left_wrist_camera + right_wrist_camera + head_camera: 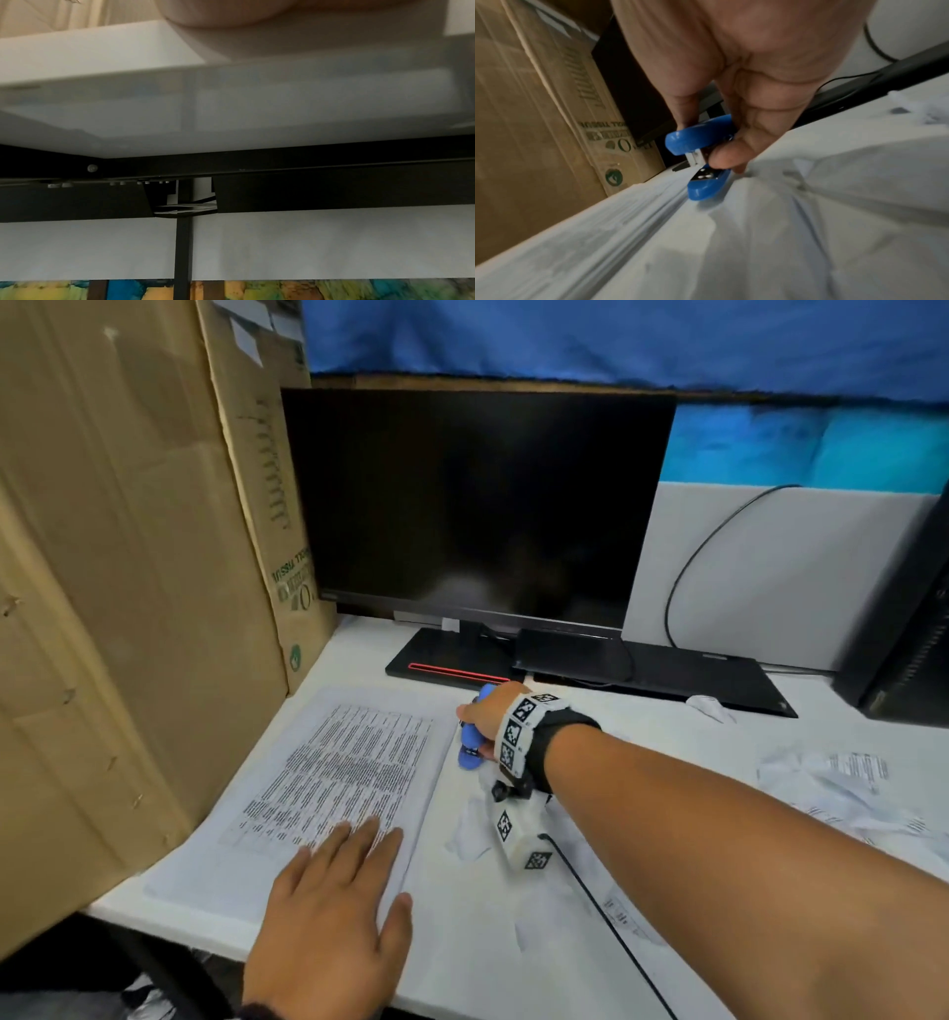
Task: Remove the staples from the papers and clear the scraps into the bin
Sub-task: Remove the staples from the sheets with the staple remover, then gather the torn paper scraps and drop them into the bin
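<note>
Your left hand (328, 891) lies flat on the papers (334, 783); your right hand (493, 716) grips the remover (470, 747). Pulling hard may tear the upper corner.

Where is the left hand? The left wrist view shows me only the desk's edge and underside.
Observer: The left hand lies flat, fingers straight, on the papers.
Operator: And the right?
Observer: The right hand grips a blue tool by the papers' right edge, near the far corner.
Operator: Any scraps left?
Observer: Crumpled scraps lie on the desk to the right. No bin shows in any view.
</note>
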